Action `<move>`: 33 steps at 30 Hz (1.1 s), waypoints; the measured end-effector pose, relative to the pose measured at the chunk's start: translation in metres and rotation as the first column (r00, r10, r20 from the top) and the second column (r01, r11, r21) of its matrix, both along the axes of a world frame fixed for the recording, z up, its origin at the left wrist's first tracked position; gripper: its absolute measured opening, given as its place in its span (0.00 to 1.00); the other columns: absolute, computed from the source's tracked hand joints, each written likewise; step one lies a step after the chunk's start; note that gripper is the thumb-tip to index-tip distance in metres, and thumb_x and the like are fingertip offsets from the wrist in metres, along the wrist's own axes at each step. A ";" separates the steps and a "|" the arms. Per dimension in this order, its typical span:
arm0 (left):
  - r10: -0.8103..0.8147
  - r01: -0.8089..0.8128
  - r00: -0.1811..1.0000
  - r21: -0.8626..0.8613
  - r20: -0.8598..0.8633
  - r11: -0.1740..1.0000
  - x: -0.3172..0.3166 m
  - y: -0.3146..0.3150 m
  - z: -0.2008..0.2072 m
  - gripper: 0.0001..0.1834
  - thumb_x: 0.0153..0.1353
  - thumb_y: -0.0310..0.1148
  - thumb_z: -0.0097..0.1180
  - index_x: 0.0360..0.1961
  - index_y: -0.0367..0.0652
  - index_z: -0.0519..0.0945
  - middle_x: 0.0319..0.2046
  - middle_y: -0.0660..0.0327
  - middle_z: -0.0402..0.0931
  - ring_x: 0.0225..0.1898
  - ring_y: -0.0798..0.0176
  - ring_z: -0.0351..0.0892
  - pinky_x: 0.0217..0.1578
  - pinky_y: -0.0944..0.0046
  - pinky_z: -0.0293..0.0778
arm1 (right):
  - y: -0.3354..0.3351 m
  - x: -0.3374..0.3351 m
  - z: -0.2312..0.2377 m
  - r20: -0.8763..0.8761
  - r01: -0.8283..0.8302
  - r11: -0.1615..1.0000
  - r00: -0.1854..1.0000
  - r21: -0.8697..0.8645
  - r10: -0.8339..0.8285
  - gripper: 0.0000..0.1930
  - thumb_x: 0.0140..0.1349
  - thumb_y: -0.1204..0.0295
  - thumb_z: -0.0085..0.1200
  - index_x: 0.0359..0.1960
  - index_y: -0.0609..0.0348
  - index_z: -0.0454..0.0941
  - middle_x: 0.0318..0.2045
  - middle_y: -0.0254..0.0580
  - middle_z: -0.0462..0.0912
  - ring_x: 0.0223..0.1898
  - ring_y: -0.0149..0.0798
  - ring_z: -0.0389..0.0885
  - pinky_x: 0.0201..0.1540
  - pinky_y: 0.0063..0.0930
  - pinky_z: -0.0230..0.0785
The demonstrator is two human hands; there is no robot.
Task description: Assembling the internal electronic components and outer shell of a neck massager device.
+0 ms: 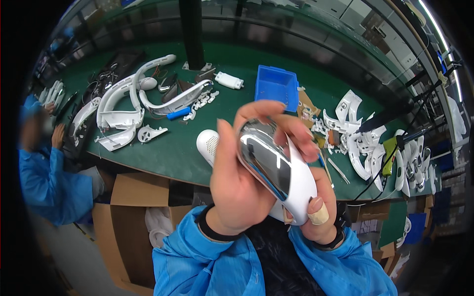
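Observation:
Both hands are up in front of me over the bench edge, closed on a white curved neck fan with a glossy mirror-like panel. My left hand cups it from the left, thumb upright and fingers curled over the top. Around the lower right end wraps my right hand, its thumb bound with tan tape and pressing on the white shell. A white rounded end with small holes shows left of my left hand; whether it joins the held piece is hidden.
On the green bench lie white curved shells, a blue cylinder, a blue bin and a pile of white parts. A black post rises behind. Below left stands a cardboard box; a co-worker sits far left.

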State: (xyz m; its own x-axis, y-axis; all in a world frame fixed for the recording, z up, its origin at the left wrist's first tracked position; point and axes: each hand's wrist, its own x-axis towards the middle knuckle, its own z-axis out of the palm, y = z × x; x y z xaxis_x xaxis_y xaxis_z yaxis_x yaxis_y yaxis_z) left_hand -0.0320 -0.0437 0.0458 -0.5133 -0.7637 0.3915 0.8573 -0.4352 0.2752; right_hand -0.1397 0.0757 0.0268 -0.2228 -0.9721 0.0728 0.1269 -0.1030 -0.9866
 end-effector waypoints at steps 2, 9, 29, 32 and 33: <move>0.036 -0.035 0.999 -0.040 0.034 0.999 -0.005 0.005 0.002 0.33 0.76 0.62 0.26 0.61 0.46 0.67 0.46 0.50 0.74 0.46 0.53 0.77 0.51 0.50 0.74 | -0.002 -0.006 -0.007 0.024 -0.010 1.000 1.000 -0.016 0.010 0.40 0.66 0.35 0.50 0.55 0.67 0.67 0.34 0.44 0.81 0.25 0.26 0.78 0.24 0.20 0.71; 0.050 -0.044 0.997 -0.095 0.064 0.995 -0.002 0.010 0.009 0.31 0.77 0.57 0.27 0.58 0.39 0.66 0.50 0.45 0.73 0.52 0.49 0.74 0.58 0.47 0.70 | -0.004 -0.015 -0.021 0.201 -0.038 0.999 0.979 0.021 0.033 0.41 0.63 0.31 0.50 0.48 0.67 0.71 0.25 0.41 0.79 0.18 0.27 0.76 0.18 0.21 0.67; -0.004 -0.046 0.993 0.411 0.120 0.910 0.014 -0.024 -0.002 0.17 0.72 0.46 0.55 0.49 0.44 0.74 0.37 0.59 0.77 0.40 0.62 0.78 0.48 0.56 0.81 | -0.004 0.013 0.002 -0.010 -0.092 0.993 0.996 0.069 0.093 0.44 0.67 0.35 0.46 0.64 0.69 0.61 0.44 0.46 0.80 0.35 0.31 0.82 0.38 0.27 0.75; -0.004 -0.046 0.994 0.442 0.112 0.896 0.012 -0.024 -0.002 0.17 0.72 0.47 0.56 0.49 0.44 0.75 0.38 0.57 0.77 0.40 0.62 0.78 0.49 0.56 0.81 | -0.004 0.009 -0.002 -0.055 -0.118 0.991 0.991 0.062 0.121 0.47 0.65 0.32 0.46 0.64 0.70 0.60 0.39 0.45 0.81 0.35 0.31 0.81 0.39 0.28 0.75; -0.006 -0.039 0.995 0.447 0.097 0.894 0.010 -0.023 -0.003 0.18 0.72 0.47 0.56 0.49 0.43 0.75 0.38 0.57 0.77 0.40 0.62 0.78 0.49 0.55 0.81 | -0.004 0.008 -0.003 -0.083 -0.127 0.991 0.988 0.050 0.131 0.48 0.65 0.32 0.47 0.64 0.70 0.60 0.37 0.45 0.82 0.34 0.31 0.81 0.39 0.27 0.75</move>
State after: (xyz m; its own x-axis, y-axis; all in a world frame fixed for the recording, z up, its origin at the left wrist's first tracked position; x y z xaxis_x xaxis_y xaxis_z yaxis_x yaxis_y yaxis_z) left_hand -0.0215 -0.0668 0.0427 -0.5166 -0.8552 -0.0431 0.8453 -0.5173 0.1338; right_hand -0.1321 0.0717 0.0238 -0.0903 -0.9950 0.0429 0.0506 -0.0476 -0.9976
